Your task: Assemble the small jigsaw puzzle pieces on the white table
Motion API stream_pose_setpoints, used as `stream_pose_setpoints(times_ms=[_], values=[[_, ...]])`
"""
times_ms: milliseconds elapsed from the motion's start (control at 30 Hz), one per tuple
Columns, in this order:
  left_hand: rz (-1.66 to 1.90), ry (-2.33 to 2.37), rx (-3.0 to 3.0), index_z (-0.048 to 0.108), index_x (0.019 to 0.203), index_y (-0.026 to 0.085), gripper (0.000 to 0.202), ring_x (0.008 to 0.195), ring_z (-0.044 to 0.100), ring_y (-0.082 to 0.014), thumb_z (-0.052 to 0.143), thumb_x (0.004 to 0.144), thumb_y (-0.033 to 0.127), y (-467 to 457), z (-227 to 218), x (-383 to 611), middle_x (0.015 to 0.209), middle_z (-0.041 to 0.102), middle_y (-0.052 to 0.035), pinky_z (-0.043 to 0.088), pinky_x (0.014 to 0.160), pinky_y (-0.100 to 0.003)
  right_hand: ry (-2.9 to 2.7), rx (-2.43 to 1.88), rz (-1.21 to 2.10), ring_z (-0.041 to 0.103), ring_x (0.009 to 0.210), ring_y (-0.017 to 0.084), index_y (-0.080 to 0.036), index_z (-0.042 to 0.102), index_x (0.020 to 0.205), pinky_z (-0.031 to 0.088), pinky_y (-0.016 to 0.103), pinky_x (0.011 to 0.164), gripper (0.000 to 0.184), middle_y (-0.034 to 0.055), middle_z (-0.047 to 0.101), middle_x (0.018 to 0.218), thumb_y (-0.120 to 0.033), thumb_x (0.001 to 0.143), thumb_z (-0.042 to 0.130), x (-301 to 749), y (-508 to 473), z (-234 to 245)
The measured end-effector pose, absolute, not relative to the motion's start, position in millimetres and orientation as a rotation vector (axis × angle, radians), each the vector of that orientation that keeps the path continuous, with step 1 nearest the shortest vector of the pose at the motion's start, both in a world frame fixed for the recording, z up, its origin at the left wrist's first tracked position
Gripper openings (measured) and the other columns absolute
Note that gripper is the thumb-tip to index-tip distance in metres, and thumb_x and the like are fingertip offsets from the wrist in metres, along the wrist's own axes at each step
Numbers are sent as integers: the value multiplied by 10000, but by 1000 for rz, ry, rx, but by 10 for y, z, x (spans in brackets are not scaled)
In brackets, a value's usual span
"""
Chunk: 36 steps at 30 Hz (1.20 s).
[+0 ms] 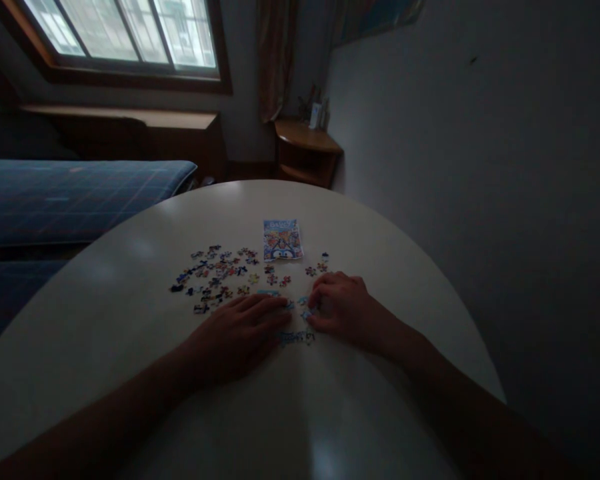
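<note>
Several small colourful puzzle pieces lie scattered on a round white table. A small picture card lies flat behind them. My left hand rests flat on the table with its fingers stretched toward a joined strip of pieces. My right hand is curled, its fingertips pinched on a small puzzle piece between the two hands. The room is dim and the piece is hard to make out.
A bed with a blue checked cover stands left of the table. A wooden corner shelf with small items sits behind, under a window. A plain wall runs close along the right.
</note>
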<state>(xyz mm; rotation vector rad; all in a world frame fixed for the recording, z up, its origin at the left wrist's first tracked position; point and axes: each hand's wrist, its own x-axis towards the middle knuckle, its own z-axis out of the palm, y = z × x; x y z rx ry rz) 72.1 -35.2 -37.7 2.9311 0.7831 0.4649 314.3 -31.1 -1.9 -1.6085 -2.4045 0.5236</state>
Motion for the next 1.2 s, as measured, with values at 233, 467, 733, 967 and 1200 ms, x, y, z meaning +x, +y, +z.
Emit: stream_pose_setpoints(times_ms=[233, 467, 733, 967, 1200], values=[[437, 788, 2948, 567, 1269, 200, 310, 1214, 553, -278, 480, 974, 240, -347, -403, 709, 1362, 574, -107, 495, 990, -469, -2447, -1613, 513, 586, 1056, 279, -220, 714, 841, 339, 440, 911, 132, 60, 681, 1046, -225, 722, 771, 3218, -318, 29], [462, 780, 2935, 573, 1263, 209, 305, 1206, 562, -269, 466, 978, 232, -347, -393, 708, 1348, 584, -103, 489, 997, -460, -2480, -1590, 529, 589, 1016, 259, -234, 709, 812, 330, 403, 867, 113, 31, 681, 987, -256, 724, 776, 3348, -311, 22], [454, 765, 2951, 556, 1278, 211, 315, 1219, 553, -263, 465, 977, 224, -336, -404, 701, 1356, 579, -99, 493, 996, -448, -2485, -1631, 543, 589, 1036, 266, -244, 714, 831, 338, 408, 870, 126, 32, 676, 1008, -258, 727, 784, 3382, -317, 66], [454, 766, 2956, 547, 1277, 199, 311, 1220, 551, -273, 446, 984, 226, -340, -400, 707, 1370, 571, -106, 497, 993, -468, -2532, -1605, 595, 600, 1005, 253, -237, 709, 810, 343, 434, 896, 106, 24, 685, 979, -230, 725, 772, 3462, -348, 108], [422, 794, 2950, 548, 1276, 203, 321, 1212, 562, -283, 474, 965, 207, -346, -405, 715, 1369, 573, -101, 510, 977, -486, -2549, -1816, 471, 608, 967, 274, -213, 719, 768, 358, 441, 867, 68, 58, 694, 953, -265, 731, 742, 3499, -318, 149]])
